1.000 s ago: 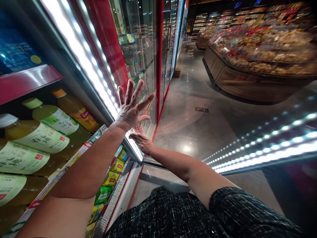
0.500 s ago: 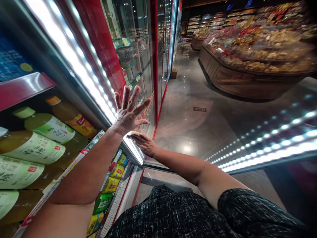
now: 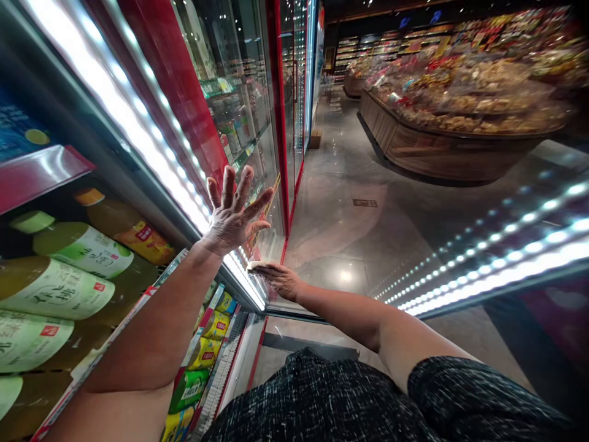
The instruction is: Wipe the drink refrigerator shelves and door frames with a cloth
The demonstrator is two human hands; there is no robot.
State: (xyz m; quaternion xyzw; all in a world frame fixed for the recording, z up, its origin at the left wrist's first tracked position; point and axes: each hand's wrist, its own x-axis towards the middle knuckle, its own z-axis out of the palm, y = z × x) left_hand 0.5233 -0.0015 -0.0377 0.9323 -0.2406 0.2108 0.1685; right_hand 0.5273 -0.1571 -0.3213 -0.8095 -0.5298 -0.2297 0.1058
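Note:
My left hand (image 3: 234,215) has its fingers spread wide, palm against or close to the glass door (image 3: 294,314) of the lit drinks cooler. It holds nothing. Below it and to the right, my right hand (image 3: 278,279) lies flat, pressing what looks like a pale folded cloth (image 3: 256,265) to the same glass. Only the cloth's edge shows; the palm hides the remainder. A bright light strip (image 3: 151,147) runs down the cooler beside my left wrist.
Juice bottles (image 3: 59,285) line the shelf left of my arm. Lower down are yellow and green cans (image 3: 205,350). Other red-framed glass doors (image 3: 280,110) continue ahead. Across the grey floor (image 3: 335,233) stands a wooden display bin (image 3: 442,147) of packaged goods.
My right hand has slid slightly right and down along the glass with the cloth. My left hand keeps its spread pose. The whole view has shifted a little.

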